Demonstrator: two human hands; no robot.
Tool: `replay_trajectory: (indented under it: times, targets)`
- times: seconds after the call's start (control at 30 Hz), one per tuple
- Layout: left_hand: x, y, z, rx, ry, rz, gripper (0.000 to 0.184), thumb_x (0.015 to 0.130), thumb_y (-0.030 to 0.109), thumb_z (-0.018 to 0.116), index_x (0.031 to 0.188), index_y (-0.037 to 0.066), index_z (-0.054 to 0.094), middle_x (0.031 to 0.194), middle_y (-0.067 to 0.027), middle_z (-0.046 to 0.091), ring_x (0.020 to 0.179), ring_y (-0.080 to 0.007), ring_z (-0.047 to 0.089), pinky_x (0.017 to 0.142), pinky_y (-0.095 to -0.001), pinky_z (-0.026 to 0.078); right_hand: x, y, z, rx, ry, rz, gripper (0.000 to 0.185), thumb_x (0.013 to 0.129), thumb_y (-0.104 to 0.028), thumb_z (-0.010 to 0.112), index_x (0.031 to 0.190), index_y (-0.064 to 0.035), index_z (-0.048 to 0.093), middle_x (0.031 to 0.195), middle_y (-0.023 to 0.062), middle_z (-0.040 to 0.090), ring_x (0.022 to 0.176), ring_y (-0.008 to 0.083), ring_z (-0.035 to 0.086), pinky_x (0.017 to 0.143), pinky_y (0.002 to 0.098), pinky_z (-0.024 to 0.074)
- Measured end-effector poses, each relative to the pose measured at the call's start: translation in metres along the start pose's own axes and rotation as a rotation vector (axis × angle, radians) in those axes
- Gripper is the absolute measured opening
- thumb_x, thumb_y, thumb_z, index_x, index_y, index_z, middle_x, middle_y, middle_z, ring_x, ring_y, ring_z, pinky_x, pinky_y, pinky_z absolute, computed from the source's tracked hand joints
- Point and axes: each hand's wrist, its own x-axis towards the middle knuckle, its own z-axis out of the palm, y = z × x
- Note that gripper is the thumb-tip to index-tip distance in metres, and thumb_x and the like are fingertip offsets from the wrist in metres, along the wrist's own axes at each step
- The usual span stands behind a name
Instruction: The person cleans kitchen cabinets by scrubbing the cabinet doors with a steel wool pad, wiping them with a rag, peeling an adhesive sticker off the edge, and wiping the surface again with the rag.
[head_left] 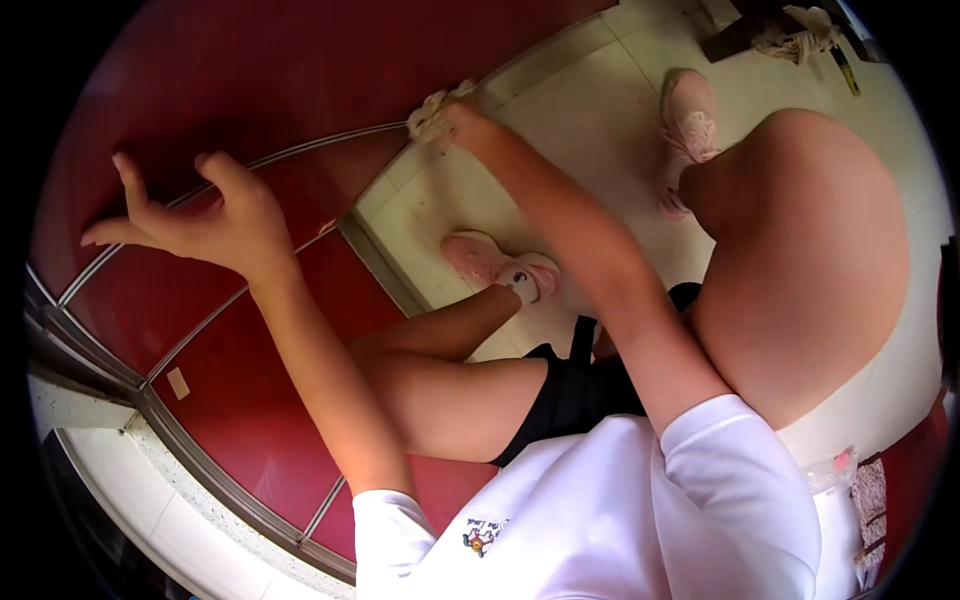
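Observation:
My left hand (205,220) has its fingers spread apart in front of the glossy red cabinet doors (250,340). Nothing is in it, and I cannot tell whether the fingertips touch the surface. My right hand (466,124) is closed around a crumpled beige cloth (431,120). That cloth lies against the lower edge of a red panel (330,65), close to the metal trim strip (300,145). My own fingers partly hide the cloth.
Light floor tiles (570,130) lie under my pink shoes (690,125). At the top right are a dark object (730,38), another crumpled beige cloth (800,40) and a yellow-and-black handle (848,75). A pale counter edge (185,490) runs along the lower left.

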Motion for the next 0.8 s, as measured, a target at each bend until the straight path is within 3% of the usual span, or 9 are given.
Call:
replay_trajectory:
  times: [0.07, 0.13, 0.4, 0.47, 0.53, 0.57, 0.6, 0.73, 0.8]
  targets:
    - [0.0, 0.003, -0.001, -0.088, 0.001, 0.019, 0.063, 0.075, 0.006, 0.061, 0.136, 0.002, 0.047, 0.151, -0.0375, -0.011, 0.144, -0.0448, -0.012, 0.114, -0.0583, 0.003, -0.014, -0.017, 0.0, 0.482, -0.046, -0.028, 0.022, 0.098, -0.011, 0.044, 0.111, 0.0021, 0.055, 0.111, 0.01, 0.058, 0.095, 0.0193, 0.06, 0.073, 0.0355, 0.057]
    - [0.001, 0.004, -0.002, -0.082, -0.002, 0.02, 0.062, 0.075, 0.007, 0.061, 0.135, 0.002, 0.048, 0.151, -0.0386, -0.009, 0.144, -0.0461, -0.012, 0.114, -0.0592, 0.003, -0.044, -0.034, 0.008, -0.193, 0.26, -0.139, 0.02, 0.098, -0.011, 0.043, 0.108, 0.0033, 0.054, 0.1, 0.0094, 0.058, 0.091, 0.0187, 0.06, 0.076, 0.0371, 0.057]
    - [-0.001, 0.008, -0.013, -0.032, -0.087, 0.04, 0.058, 0.082, 0.019, 0.062, 0.138, 0.012, 0.048, 0.151, -0.0374, -0.003, 0.142, -0.0501, -0.007, 0.113, -0.062, 0.007, -0.132, -0.077, 0.003, -1.279, 0.137, 0.027, 0.038, 0.095, -0.026, 0.052, 0.124, -0.0008, 0.055, 0.117, 0.0139, 0.061, 0.101, 0.0224, 0.06, 0.089, 0.0382, 0.0519]
    - [-0.004, 0.016, -0.014, -0.052, -0.065, 0.027, 0.055, 0.083, 0.02, 0.061, 0.137, 0.013, 0.049, 0.151, -0.0365, 0.008, 0.143, -0.05, 0.0, 0.114, -0.0627, 0.008, -0.167, -0.1, 0.014, -1.683, 0.121, 0.1, 0.043, 0.094, -0.028, 0.054, 0.128, -0.0022, 0.054, 0.123, 0.0143, 0.06, 0.102, 0.0229, 0.059, 0.09, 0.0383, 0.0508]
    - [-0.005, 0.025, -0.016, 0.108, 0.013, -0.006, 0.046, 0.085, 0.018, 0.06, 0.13, 0.009, 0.055, 0.141, -0.0333, 0.037, 0.136, -0.0434, 0.033, 0.11, -0.0542, 0.028, -0.239, -0.136, 0.066, -2.138, -0.119, 0.136, 0.05, 0.091, -0.027, 0.057, 0.136, -0.0059, 0.049, 0.123, 0.0156, 0.061, 0.105, 0.0274, 0.06, 0.086, 0.041, 0.0527]
    - [0.001, 0.047, -0.016, 0.094, 0.116, -0.17, 0.053, 0.081, 0.003, 0.052, 0.134, 0.007, 0.049, 0.143, -0.0279, 0.04, 0.135, -0.0395, 0.038, 0.112, -0.0456, 0.027, -0.251, -0.145, 0.089, -2.423, -0.231, 0.124, 0.053, 0.09, -0.027, 0.058, 0.137, -0.007, 0.048, 0.122, 0.0161, 0.062, 0.105, 0.0289, 0.061, 0.084, 0.0415, 0.0528]
    - [0.001, 0.049, -0.026, -0.015, 0.095, -0.206, 0.05, 0.081, 0.001, 0.052, 0.13, 0.005, 0.05, 0.139, -0.0252, 0.044, 0.13, -0.0367, 0.042, 0.11, -0.0426, 0.03, -0.247, -0.152, 0.108, -2.838, -0.28, 0.107, 0.051, 0.089, -0.03, 0.057, 0.134, -0.0065, 0.051, 0.118, 0.0165, 0.063, 0.1, 0.0288, 0.063, 0.084, 0.0402, 0.0511]
    - [0.007, 0.07, -0.074, -0.732, -0.079, -0.46, 0.038, 0.083, 0.008, 0.056, 0.12, 0.003, 0.058, 0.119, -0.0192, 0.059, 0.11, -0.0275, 0.058, 0.098, -0.0371, 0.044, -0.365, -0.174, 0.137, -2.87, -0.161, -0.157, 0.065, 0.084, -0.031, 0.062, 0.141, -0.0085, 0.04, 0.113, 0.0189, 0.064, 0.099, 0.0328, 0.063, 0.084, 0.0458, 0.0494]
    - [-0.004, 0.114, -0.106, -1.243, -0.261, -0.628, 0.032, 0.085, 0.015, 0.059, 0.115, 0.002, 0.06, 0.111, -0.0185, 0.061, 0.103, -0.0248, 0.059, 0.089, -0.0366, 0.046, -0.388, -0.186, 0.119, -2.638, -0.375, -0.203, 0.052, 0.081, -0.019, 0.062, 0.129, -0.0072, 0.048, 0.117, 0.0175, 0.061, 0.104, 0.0301, 0.06, 0.089, 0.0403, 0.0485]
